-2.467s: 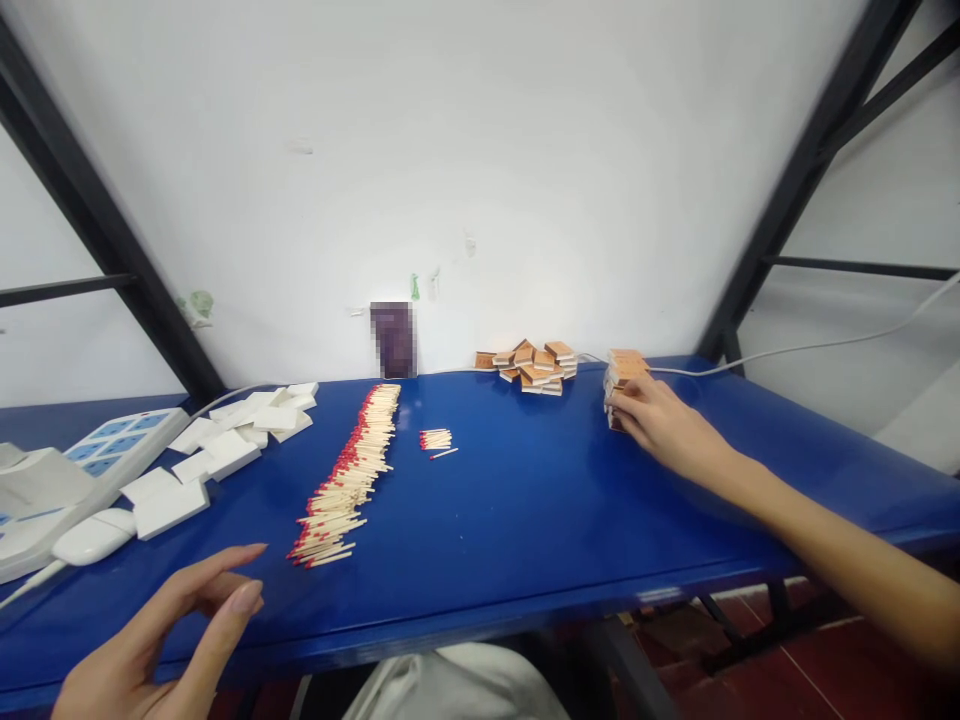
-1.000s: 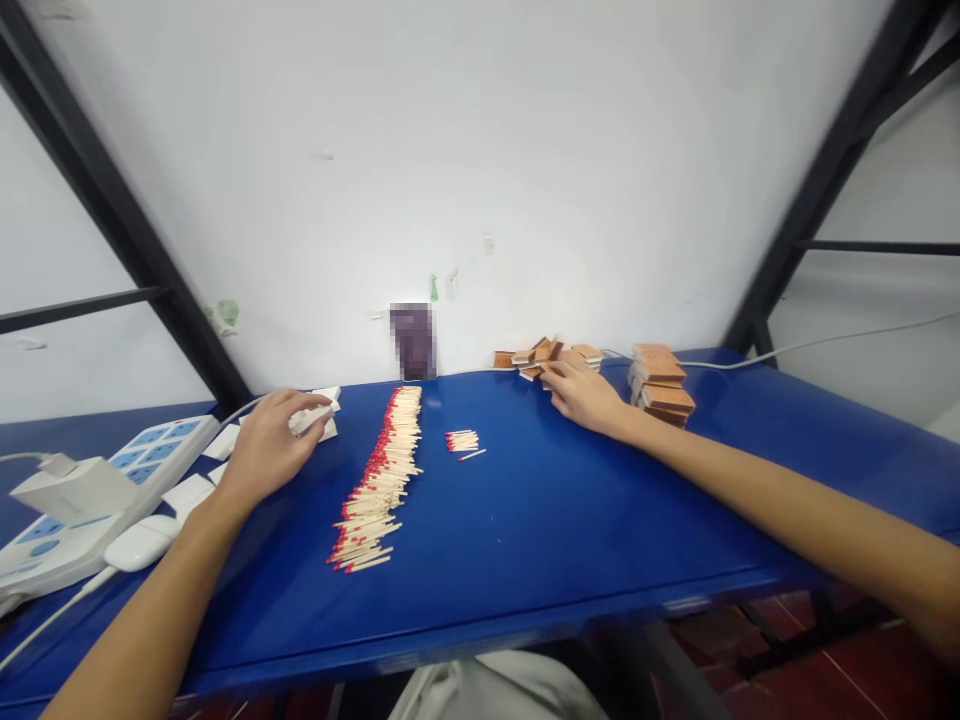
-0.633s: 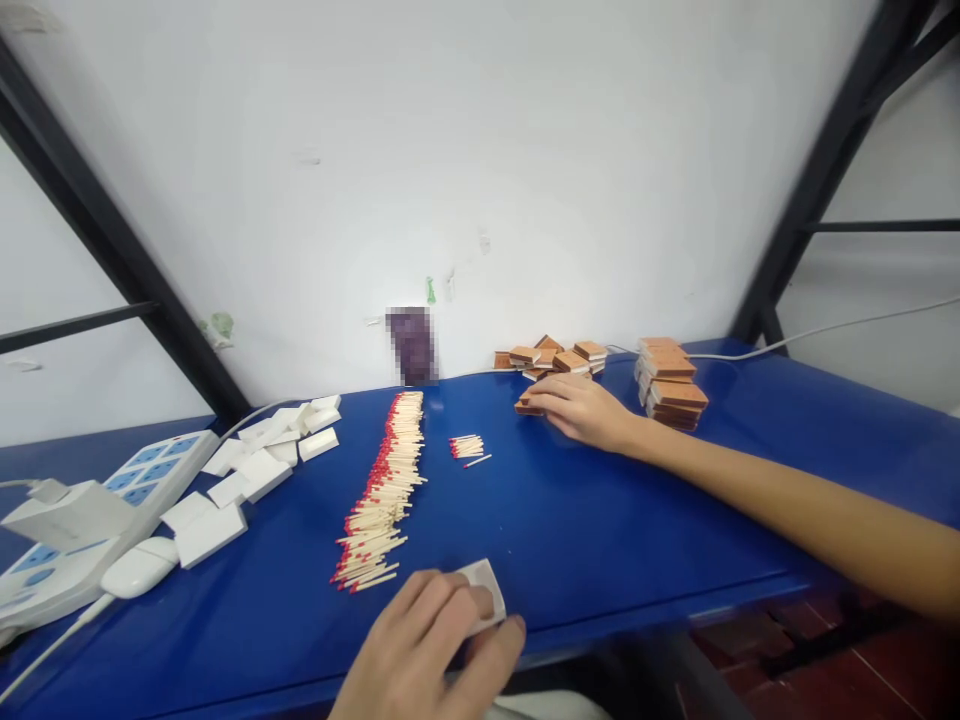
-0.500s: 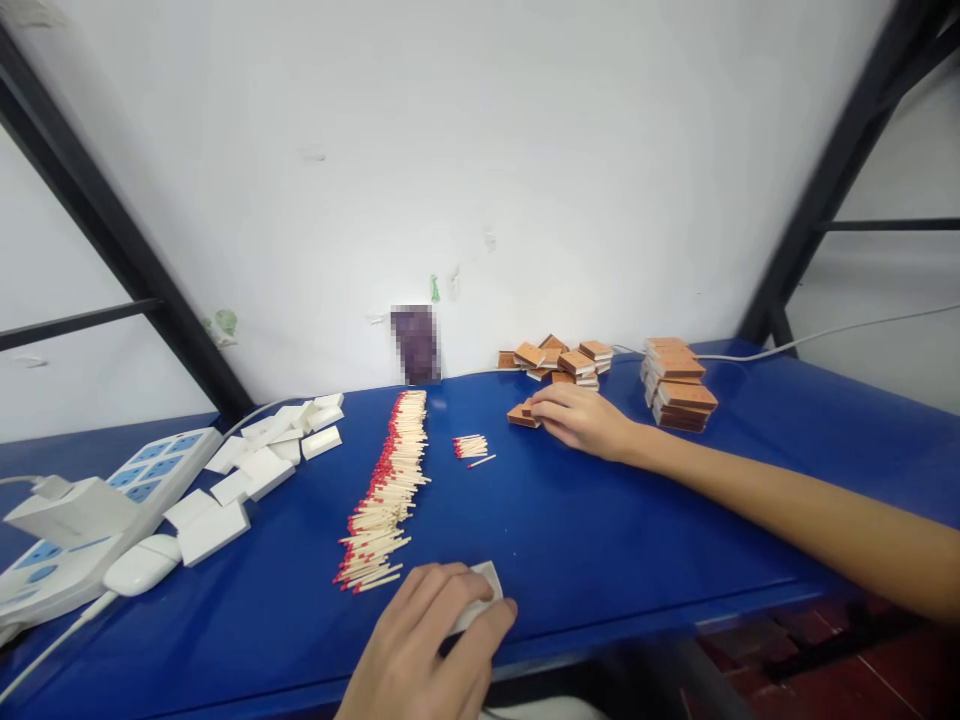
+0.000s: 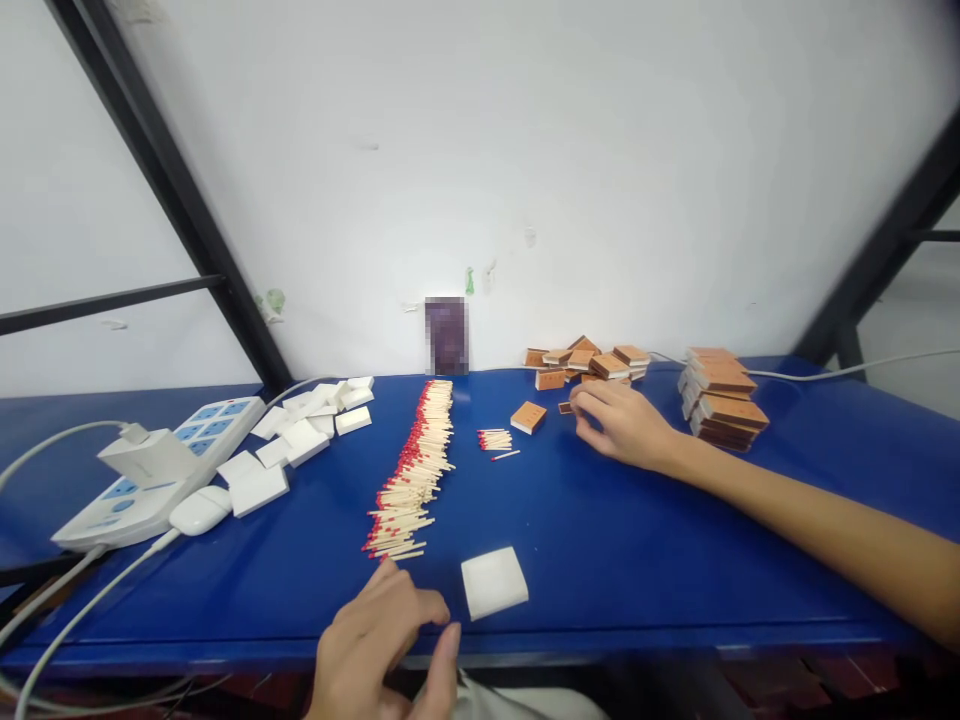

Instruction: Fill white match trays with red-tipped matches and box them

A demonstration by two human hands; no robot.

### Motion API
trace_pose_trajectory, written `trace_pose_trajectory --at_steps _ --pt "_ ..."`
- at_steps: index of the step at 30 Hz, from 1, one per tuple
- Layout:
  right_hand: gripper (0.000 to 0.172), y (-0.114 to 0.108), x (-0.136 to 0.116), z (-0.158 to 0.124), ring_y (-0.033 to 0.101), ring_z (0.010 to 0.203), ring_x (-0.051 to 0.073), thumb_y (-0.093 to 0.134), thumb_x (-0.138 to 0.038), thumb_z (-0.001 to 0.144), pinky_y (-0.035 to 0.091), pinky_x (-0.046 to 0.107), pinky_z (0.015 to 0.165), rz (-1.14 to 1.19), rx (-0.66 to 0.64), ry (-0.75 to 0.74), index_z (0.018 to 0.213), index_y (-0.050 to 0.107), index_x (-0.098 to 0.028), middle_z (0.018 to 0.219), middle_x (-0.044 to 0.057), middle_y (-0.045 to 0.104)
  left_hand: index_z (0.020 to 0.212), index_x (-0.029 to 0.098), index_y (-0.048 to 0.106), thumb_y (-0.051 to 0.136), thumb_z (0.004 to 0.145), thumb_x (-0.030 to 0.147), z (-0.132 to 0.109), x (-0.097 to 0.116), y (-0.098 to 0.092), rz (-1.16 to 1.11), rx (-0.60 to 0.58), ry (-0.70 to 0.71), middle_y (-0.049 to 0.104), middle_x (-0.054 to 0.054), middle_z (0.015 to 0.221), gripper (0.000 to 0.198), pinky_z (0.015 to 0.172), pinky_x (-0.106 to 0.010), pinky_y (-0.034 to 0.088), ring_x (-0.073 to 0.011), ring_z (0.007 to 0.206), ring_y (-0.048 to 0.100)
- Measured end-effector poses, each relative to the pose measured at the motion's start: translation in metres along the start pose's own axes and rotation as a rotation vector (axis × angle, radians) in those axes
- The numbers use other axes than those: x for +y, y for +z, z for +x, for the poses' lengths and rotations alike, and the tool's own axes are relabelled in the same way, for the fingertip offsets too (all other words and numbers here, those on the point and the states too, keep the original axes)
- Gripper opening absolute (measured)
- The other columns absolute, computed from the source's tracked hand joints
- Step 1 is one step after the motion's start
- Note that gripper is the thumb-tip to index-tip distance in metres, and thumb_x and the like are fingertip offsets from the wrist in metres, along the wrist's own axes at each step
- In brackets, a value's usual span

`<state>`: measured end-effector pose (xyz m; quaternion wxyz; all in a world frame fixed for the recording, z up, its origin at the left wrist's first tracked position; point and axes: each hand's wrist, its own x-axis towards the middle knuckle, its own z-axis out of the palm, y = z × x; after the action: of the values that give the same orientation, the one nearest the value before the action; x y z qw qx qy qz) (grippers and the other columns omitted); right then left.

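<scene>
My left hand (image 5: 382,645) is low at the near edge of the blue table (image 5: 637,560), fingers loosely curled and holding nothing. Just to the right of it lies a white tray (image 5: 494,582) of a matchbox, flat on the table and not touching my fingers. Directly beyond this hand begins the long row of matches (image 5: 416,470), red heads to the left side, and it runs away from me toward the wall.

My right hand (image 5: 622,425) is stretched far out, palm down on the table. Its fingertips touch a small brown piece (image 5: 566,407), but I cannot tell if they grip it or only rest beside it. Just left of this hand one brown matchbox sleeve (image 5: 528,417) lies alone, and a little more to the left there is a small bundle of matches (image 5: 496,439) with one match loose next to it. Behind the hand, near the wall, is a loose pile of brown sleeves (image 5: 589,360). To the right of my wrist stands a neat stack of brown boxes (image 5: 721,396), with a white cable (image 5: 862,367) passing behind it.

Far to the left of my left hand are more white trays (image 5: 304,440), a white power strip (image 5: 157,465) with a plug in it, and a white charger (image 5: 199,510) with its cord.
</scene>
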<state>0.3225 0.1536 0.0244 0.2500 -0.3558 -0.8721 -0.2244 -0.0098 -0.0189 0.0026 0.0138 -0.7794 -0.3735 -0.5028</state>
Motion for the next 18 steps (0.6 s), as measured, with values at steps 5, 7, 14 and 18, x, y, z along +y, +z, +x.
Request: trace_pose_trajectory --at_steps 5,7,14,18 --pt "0.008 -0.005 -0.011 -0.001 0.056 0.082 0.022 0.052 -0.022 0.083 0.043 0.036 0.073 0.062 -0.044 -0.089 0.081 0.059 -0.019 0.09 0.01 0.064 0.08 0.025 0.053 0.053 0.08 0.009 -0.002 -0.004 -0.002 -0.036 -0.065 0.036 0.05 0.003 0.057 0.015 0.053 -0.031 0.052 -0.0152 0.047 0.049" --pt "0.009 -0.005 -0.02 0.001 0.057 0.084 0.022 0.052 -0.023 0.085 0.045 0.036 0.075 0.126 -0.013 -0.128 0.081 0.059 -0.019 0.093 0.01 0.065 0.084 0.023 0.056 0.053 0.08 0.01 -0.002 -0.005 -0.001 -0.031 -0.073 0.059 0.055 0.0 0.064 0.015 0.054 -0.03 0.05 -0.0168 0.055 0.054" --pt "0.038 0.003 -0.065 0.028 0.057 0.115 0.026 0.049 -0.022 0.09 0.047 0.042 0.096 0.248 -0.153 -0.204 0.126 0.057 -0.014 0.131 0.017 0.059 0.063 0.018 0.045 0.048 0.085 0.004 0.008 -0.001 0.01 0.021 -0.129 0.082 0.043 0.0 0.062 0.027 0.061 -0.031 0.039 -0.0158 0.063 0.044" --pt "0.069 0.009 -0.079 0.053 0.036 0.14 0.033 0.056 -0.025 0.082 0.028 0.054 0.112 0.175 -0.338 -0.138 0.148 0.039 -0.013 0.151 0.019 0.041 0.071 0.018 0.049 0.048 0.083 0.001 0.004 -0.001 0.015 -0.067 -0.099 0.13 0.048 0.0 0.062 0.021 0.069 -0.035 0.039 -0.0182 0.071 0.048"
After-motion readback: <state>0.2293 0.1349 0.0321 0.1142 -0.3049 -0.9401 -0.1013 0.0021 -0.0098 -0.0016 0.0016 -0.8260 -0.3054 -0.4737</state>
